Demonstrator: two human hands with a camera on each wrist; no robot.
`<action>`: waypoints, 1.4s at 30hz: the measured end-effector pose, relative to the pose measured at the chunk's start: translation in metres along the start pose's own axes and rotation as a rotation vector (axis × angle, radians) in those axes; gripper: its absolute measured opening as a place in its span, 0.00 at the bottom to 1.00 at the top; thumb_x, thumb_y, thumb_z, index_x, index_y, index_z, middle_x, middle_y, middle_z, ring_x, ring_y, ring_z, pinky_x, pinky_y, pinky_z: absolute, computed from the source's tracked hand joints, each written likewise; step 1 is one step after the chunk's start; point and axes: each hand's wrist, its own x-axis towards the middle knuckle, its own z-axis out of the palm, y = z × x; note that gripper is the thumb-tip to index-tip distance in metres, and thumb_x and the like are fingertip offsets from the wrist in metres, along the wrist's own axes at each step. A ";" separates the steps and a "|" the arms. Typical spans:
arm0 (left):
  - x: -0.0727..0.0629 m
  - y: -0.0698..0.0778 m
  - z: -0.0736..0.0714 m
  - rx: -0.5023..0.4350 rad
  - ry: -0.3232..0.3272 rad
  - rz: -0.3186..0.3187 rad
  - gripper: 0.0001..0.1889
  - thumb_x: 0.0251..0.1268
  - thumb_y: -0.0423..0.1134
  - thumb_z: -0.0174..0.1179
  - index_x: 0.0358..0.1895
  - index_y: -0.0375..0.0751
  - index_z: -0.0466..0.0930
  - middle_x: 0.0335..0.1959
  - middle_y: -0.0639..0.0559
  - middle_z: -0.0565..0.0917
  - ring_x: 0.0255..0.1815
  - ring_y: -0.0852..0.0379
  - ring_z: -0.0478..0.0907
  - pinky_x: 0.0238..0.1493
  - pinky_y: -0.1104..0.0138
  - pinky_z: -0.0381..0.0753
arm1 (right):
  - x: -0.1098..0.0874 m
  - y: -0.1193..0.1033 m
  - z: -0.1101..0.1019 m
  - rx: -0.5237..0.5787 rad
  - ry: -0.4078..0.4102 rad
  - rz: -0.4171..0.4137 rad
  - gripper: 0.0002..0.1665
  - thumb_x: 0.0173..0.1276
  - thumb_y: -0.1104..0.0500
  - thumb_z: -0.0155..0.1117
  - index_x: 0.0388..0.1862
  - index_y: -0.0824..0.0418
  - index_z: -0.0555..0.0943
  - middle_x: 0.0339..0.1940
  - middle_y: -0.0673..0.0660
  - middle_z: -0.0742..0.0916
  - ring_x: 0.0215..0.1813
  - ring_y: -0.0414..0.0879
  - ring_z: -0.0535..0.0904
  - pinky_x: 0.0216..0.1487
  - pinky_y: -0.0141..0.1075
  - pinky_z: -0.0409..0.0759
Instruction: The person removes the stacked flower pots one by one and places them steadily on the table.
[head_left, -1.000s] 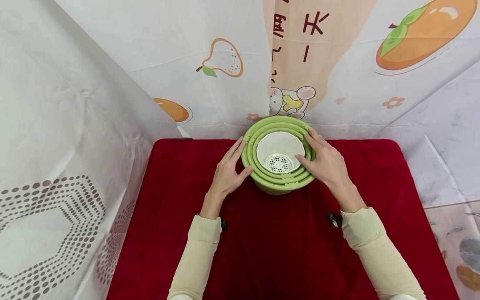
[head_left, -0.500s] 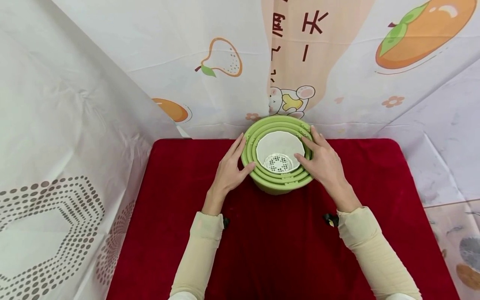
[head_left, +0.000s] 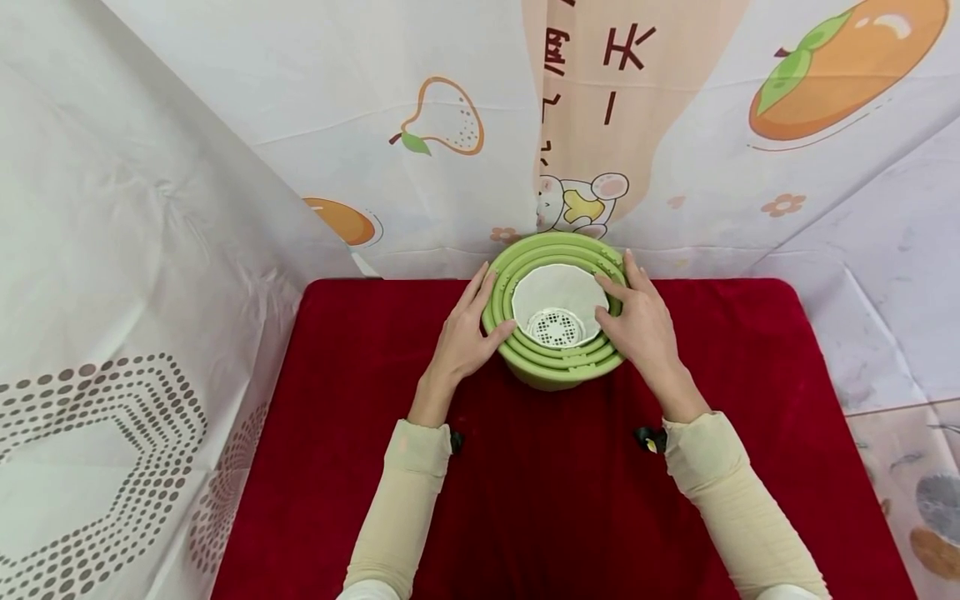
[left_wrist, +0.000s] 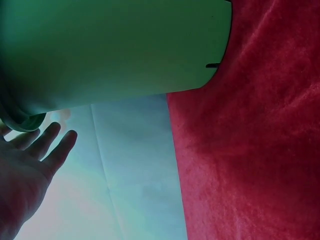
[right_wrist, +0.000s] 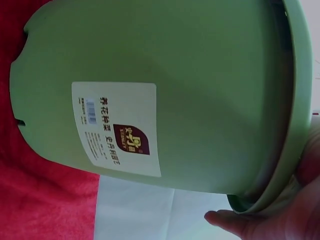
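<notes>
Nested green pots [head_left: 555,358] stand at 12 o'clock on the bench [head_left: 555,492], near its far edge; the white pot [head_left: 558,290] sits innermost. Your left hand [head_left: 463,335] is at the pots' 9 o'clock side, fingers extended, thumb spread apart. Your right hand [head_left: 645,321] is at 3 o'clock, fingers spread, thumb at the white pot's edge; contact there cannot be confirmed. A label [right_wrist: 120,129] faces your right wrist.

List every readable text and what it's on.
"STANLEY": logo on the label of the outer green pot.
"养花种菜 史丹利": same label; line end unclear.
"天": printed curtain, turned sideways; the stroke below is perhaps "一".
Unreadable: label's fine print, barcode digits, curtain's left column.
</notes>
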 end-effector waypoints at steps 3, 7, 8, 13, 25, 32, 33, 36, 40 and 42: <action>0.000 0.000 0.000 -0.002 -0.003 0.000 0.42 0.66 0.52 0.61 0.80 0.47 0.52 0.81 0.55 0.49 0.78 0.58 0.52 0.67 0.47 0.69 | 0.000 0.000 0.002 0.027 0.017 0.007 0.28 0.59 0.66 0.63 0.62 0.62 0.81 0.78 0.64 0.62 0.77 0.62 0.58 0.70 0.56 0.64; -0.001 0.000 0.001 0.000 -0.006 -0.006 0.43 0.67 0.55 0.59 0.80 0.47 0.51 0.81 0.57 0.48 0.78 0.57 0.52 0.67 0.47 0.68 | 0.001 0.001 0.004 0.066 0.041 0.008 0.29 0.56 0.69 0.61 0.60 0.64 0.82 0.77 0.65 0.63 0.76 0.62 0.59 0.69 0.54 0.65; -0.001 0.000 0.002 0.000 -0.007 -0.008 0.43 0.68 0.57 0.58 0.80 0.47 0.51 0.81 0.57 0.48 0.78 0.57 0.52 0.67 0.47 0.68 | 0.001 0.001 0.005 0.076 0.047 0.009 0.29 0.56 0.69 0.61 0.60 0.64 0.82 0.77 0.65 0.64 0.76 0.63 0.60 0.67 0.55 0.67; -0.001 0.000 0.002 0.004 -0.008 -0.017 0.46 0.66 0.71 0.48 0.80 0.48 0.50 0.81 0.60 0.46 0.78 0.57 0.51 0.67 0.47 0.68 | 0.002 0.003 0.007 0.095 0.051 0.017 0.30 0.54 0.70 0.60 0.59 0.66 0.82 0.77 0.64 0.65 0.74 0.63 0.63 0.62 0.57 0.69; -0.002 0.001 0.002 -0.005 0.000 -0.005 0.50 0.64 0.77 0.41 0.80 0.47 0.50 0.81 0.48 0.50 0.78 0.55 0.52 0.66 0.45 0.69 | 0.005 0.004 0.005 0.095 0.003 0.015 0.34 0.53 0.68 0.57 0.64 0.67 0.78 0.78 0.63 0.64 0.72 0.68 0.63 0.67 0.58 0.63; -0.001 0.002 0.002 -0.006 -0.004 -0.010 0.49 0.65 0.76 0.42 0.80 0.47 0.50 0.81 0.53 0.48 0.78 0.55 0.52 0.67 0.46 0.68 | 0.004 0.004 0.002 0.129 0.017 0.043 0.35 0.53 0.67 0.57 0.64 0.66 0.78 0.78 0.60 0.65 0.73 0.62 0.65 0.58 0.54 0.71; -0.001 0.002 0.002 -0.008 -0.003 -0.010 0.49 0.65 0.76 0.42 0.80 0.47 0.50 0.81 0.54 0.48 0.78 0.55 0.52 0.67 0.46 0.68 | 0.004 0.004 0.002 0.135 0.024 0.051 0.35 0.53 0.67 0.57 0.64 0.66 0.78 0.78 0.59 0.65 0.73 0.61 0.65 0.54 0.52 0.72; -0.002 0.003 0.002 -0.015 -0.001 -0.013 0.49 0.65 0.76 0.43 0.80 0.47 0.51 0.81 0.54 0.48 0.78 0.55 0.52 0.67 0.46 0.67 | 0.004 0.005 0.003 0.144 0.049 0.070 0.34 0.53 0.66 0.58 0.63 0.65 0.79 0.77 0.56 0.67 0.72 0.59 0.67 0.48 0.48 0.71; -0.002 0.003 0.003 -0.024 0.001 -0.013 0.48 0.65 0.75 0.44 0.80 0.47 0.51 0.81 0.51 0.50 0.78 0.54 0.52 0.66 0.45 0.68 | 0.003 0.005 0.003 0.151 0.094 0.078 0.32 0.53 0.65 0.59 0.61 0.65 0.81 0.76 0.55 0.69 0.69 0.57 0.70 0.44 0.45 0.71; -0.002 0.003 0.003 -0.022 -0.001 -0.016 0.49 0.65 0.75 0.43 0.80 0.48 0.50 0.81 0.54 0.48 0.78 0.55 0.52 0.66 0.45 0.68 | 0.003 0.005 0.004 0.154 0.118 0.073 0.31 0.52 0.66 0.59 0.59 0.66 0.82 0.75 0.56 0.71 0.69 0.57 0.71 0.44 0.45 0.71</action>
